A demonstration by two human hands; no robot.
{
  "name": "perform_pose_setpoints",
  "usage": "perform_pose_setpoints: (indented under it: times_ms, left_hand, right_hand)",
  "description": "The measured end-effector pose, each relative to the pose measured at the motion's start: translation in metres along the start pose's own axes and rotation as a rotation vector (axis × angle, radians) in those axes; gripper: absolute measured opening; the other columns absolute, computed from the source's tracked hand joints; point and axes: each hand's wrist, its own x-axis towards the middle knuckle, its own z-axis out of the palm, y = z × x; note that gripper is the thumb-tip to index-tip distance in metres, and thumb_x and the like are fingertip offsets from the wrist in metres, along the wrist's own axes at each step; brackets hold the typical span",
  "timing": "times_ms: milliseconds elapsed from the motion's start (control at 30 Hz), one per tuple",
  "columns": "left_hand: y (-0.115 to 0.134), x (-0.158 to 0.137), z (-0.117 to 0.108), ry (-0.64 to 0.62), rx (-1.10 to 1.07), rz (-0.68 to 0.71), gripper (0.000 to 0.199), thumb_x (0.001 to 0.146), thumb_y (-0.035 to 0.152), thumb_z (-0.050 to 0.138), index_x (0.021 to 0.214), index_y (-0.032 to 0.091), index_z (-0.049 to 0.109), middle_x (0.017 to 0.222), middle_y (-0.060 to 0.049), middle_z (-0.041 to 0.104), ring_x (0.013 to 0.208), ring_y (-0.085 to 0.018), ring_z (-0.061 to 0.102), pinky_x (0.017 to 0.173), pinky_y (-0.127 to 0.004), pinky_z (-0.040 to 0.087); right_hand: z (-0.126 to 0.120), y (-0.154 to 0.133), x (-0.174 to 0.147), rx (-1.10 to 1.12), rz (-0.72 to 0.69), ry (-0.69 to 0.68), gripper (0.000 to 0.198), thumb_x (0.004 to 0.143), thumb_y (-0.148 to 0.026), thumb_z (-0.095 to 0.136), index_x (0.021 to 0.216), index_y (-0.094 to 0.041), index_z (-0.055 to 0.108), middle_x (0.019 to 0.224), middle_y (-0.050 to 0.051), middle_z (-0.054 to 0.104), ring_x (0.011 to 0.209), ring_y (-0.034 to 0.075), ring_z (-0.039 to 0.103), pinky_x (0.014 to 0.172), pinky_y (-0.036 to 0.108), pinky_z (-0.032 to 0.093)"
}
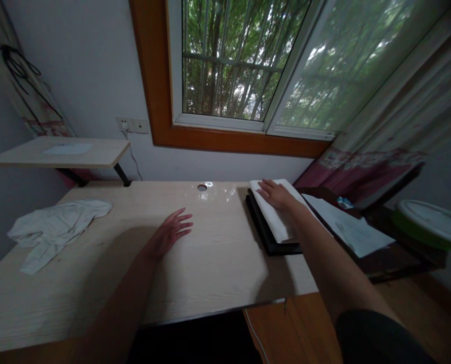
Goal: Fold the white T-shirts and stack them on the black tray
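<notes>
My right hand (275, 194) lies flat with fingers spread on a white sheet, paper or thin cloth (276, 222), at the desk's right end. Under the sheet is a flat black object (261, 222), mostly covered, so its kind cannot be made out. My left hand (171, 233) is held over the middle of the pale wooden desk (213, 273), fingers apart, holding nothing. A crumpled white cloth (64, 222) lies on the desk to the left of it.
A raised shelf (28, 154) with a paper on it stands at the back left. Near the back edge is a round cable hole (202, 187). Right of the desk, a dark low table holds papers (352, 225) and a green tub with a pale lid (433, 222).
</notes>
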Motion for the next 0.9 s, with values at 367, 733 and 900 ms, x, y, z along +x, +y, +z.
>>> perform_pose_setpoints:
  times_ms: [367,733,900]
  left_hand:
    - [-0.002,0.001,-0.001,-0.004,0.004,0.005,0.062,0.090,0.038,0.071,0.148,0.026,0.053,0.150,-0.018,0.055,0.124,-0.032,0.063,0.112,-0.055,0.043]
    - [-0.006,0.003,-0.005,-0.033,0.007,0.006,0.063,0.088,0.040,0.074,0.146,0.027,0.055,0.149,-0.017,0.056,0.124,-0.032,0.063,0.111,-0.054,0.044]
    - [-0.006,0.002,-0.004,-0.043,0.014,0.009,0.061,0.090,0.038,0.072,0.147,0.027,0.054,0.150,-0.017,0.056,0.124,-0.031,0.063,0.111,-0.054,0.043]
  right_hand:
    - [0.022,-0.003,-0.046,0.070,-0.007,0.100,0.062,0.107,-0.051,0.025,0.156,-0.019,0.045,0.164,0.014,0.039,0.153,0.032,0.035,0.123,0.055,0.032]
    - [0.018,-0.023,-0.162,0.221,-0.097,0.201,0.059,0.107,-0.053,0.033,0.157,-0.023,0.044,0.165,0.012,0.038,0.152,0.029,0.037,0.124,0.055,0.033]
    - [0.017,-0.041,-0.193,0.276,-0.049,0.214,0.057,0.107,-0.052,0.035,0.160,-0.031,0.036,0.166,0.008,0.035,0.154,0.029,0.033,0.124,0.060,0.030]
